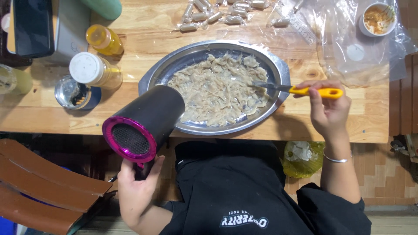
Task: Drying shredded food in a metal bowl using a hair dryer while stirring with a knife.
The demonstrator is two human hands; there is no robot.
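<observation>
Our left hand (137,185) grips a black hair dryer (146,122), barrel slanting toward the steel tray (278,65); our right hand (326,109) clasps a yellow-handled knife (300,90) pointing left.

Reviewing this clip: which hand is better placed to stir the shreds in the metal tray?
Right. The right hand already holds the yellow-handled tool, its tip in the pale shreds. The left hand is occupied gripping the black hair dryer at the tray edge.

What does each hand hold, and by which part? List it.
Left hand grips the hair dryer by its handle, mostly hidden. Right hand holds the knife by its yellow handle, blade on the food in the tray.
</observation>
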